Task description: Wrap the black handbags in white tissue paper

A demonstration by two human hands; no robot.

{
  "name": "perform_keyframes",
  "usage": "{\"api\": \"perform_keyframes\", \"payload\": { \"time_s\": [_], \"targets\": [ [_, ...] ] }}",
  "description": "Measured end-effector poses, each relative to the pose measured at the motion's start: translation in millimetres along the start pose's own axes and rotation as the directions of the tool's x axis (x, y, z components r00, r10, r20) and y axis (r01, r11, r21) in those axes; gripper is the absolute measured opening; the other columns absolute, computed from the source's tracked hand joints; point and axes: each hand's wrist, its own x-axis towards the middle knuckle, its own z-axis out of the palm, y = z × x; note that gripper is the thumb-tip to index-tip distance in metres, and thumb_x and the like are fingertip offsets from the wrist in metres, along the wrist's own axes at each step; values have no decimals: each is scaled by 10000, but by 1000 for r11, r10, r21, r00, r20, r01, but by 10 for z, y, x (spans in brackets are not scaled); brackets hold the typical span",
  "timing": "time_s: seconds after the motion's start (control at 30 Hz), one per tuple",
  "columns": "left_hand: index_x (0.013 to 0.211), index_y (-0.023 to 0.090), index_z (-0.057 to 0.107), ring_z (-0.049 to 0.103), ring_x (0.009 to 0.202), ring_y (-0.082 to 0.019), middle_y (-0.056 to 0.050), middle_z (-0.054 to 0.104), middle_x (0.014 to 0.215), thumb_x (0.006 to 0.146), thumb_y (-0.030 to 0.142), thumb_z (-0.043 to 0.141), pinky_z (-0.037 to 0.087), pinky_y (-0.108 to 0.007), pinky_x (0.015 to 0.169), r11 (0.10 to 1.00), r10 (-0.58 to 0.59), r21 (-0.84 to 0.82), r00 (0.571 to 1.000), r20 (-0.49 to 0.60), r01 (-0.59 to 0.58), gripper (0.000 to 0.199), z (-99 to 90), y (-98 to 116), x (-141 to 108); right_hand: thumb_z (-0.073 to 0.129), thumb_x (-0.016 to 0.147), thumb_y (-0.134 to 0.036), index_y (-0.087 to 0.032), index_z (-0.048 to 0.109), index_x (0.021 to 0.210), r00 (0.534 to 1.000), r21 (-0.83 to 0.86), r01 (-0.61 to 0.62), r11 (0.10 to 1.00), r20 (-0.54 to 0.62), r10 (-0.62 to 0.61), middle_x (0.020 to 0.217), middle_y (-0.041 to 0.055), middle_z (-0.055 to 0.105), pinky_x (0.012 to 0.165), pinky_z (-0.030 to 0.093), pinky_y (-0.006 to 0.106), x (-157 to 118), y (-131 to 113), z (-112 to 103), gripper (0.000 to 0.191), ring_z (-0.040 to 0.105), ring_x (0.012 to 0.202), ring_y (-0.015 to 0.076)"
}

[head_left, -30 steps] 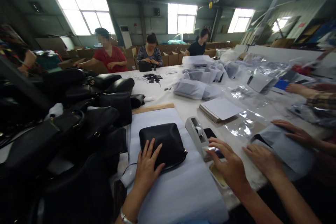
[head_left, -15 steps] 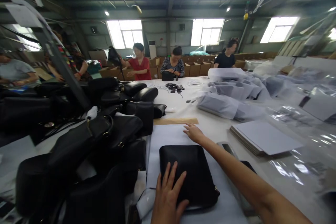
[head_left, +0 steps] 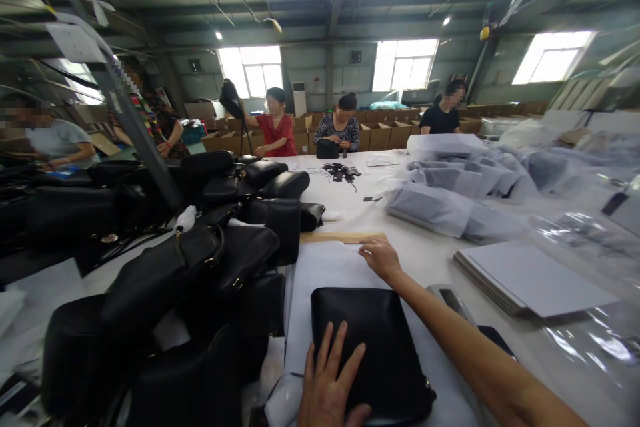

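A black leather handbag [head_left: 373,327] lies flat on white sheets of paper [head_left: 325,267] in front of me. My left hand [head_left: 333,373] rests on the lower left part of the bag, fingers spread. Beyond the bag, my right hand [head_left: 381,257] is at the far edge of the white paper. Its thumb and fingers are pinched together on the top sheet's edge. A brown cardboard strip [head_left: 345,237] runs just past that edge. Small gold-coloured hardware shows at the bag's right lower corner.
Many black handbags [head_left: 200,260] are heaped on the left, beside a slanted metal post [head_left: 137,127]. On the right are a stack of white boards [head_left: 535,277], wrapped packages [head_left: 435,203] and clear plastic. Several people work across the table, one holding up a black bag [head_left: 231,99].
My right hand's fingers have drawn together at the paper's far edge. My left hand stays on the bag. The whole view has shifted slightly.
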Motion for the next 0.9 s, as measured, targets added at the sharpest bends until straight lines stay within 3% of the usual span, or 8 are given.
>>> {"api": "perform_keyframes", "payload": {
  "time_s": [0.13,0.23,0.3,0.43,0.5,0.6,0.73,0.9],
  "targets": [
    [1478,366,381,315,1431,-408,-89,290,1592,726,232,761,407,-654,1059,1000,-8,-15,999,-37,7,853,-234,75,22,539,936,-252,-253,743,967,987,13,25,1000,-157,-23,1160,48,727,1055,397,440,-172,-190,-297,207,630,1127,224],
    [1466,316,406,490,1336,-298,-85,467,1504,858,207,626,447,-526,1080,999,-32,-16,980,-195,30,655,-536,84,187,523,962,-246,-250,726,1026,950,12,82,997,-302,-75,1186,42,719,1109,342,446,-458,-380,-524,212,622,1159,209],
    [1484,279,371,486,1340,-276,-106,448,1514,907,188,557,453,-485,1078,999,-21,34,944,-330,34,613,-774,71,404,533,962,-229,-252,720,1025,922,2,115,993,-372,-106,1188,27,719,1127,330,440,-690,-508,-646,199,623,1162,199],
    [1471,265,391,221,1476,-365,-145,297,1591,838,147,666,243,-646,1145,950,167,310,913,-373,-47,700,-1170,11,943,539,952,-190,-255,719,1035,912,-13,140,990,-388,-134,1214,23,707,1142,332,449,-1102,-683,-813,208,615,1182,202],
    [1274,238,601,279,1454,-373,-142,416,1530,811,112,685,140,-699,1147,913,251,386,928,-277,-132,487,-1261,-27,1132,539,946,-186,-266,707,1095,918,-25,142,990,-370,-141,1261,29,682,1149,330,463,-1236,-717,-887,239,591,1219,214],
    [911,221,705,511,1314,-289,-78,652,1305,863,89,604,116,-671,1170,882,346,381,930,-121,-279,173,-1238,-51,1195,567,927,-213,-266,567,1349,934,-59,97,993,-338,-112,1448,63,532,1176,293,493,-1330,-735,-1025,426,454,1363,251],
    [926,197,689,608,1202,-234,-80,700,1220,898,62,531,318,-543,1145,875,375,363,922,-94,-319,209,-1020,14,976,646,872,-225,-256,352,1511,966,-109,68,992,-243,-93,1604,86,273,1208,183,556,-1320,-770,-1188,704,217,1481,309],
    [1027,182,665,661,1107,-226,-84,714,1180,906,70,532,484,-426,1018,890,348,362,926,-146,-278,212,-761,65,700,611,890,-153,-310,570,1342,969,-59,203,977,-134,-209,1386,34,593,1203,87,614,-1335,-763,-1104,480,378,1409,287]
  ]
}}
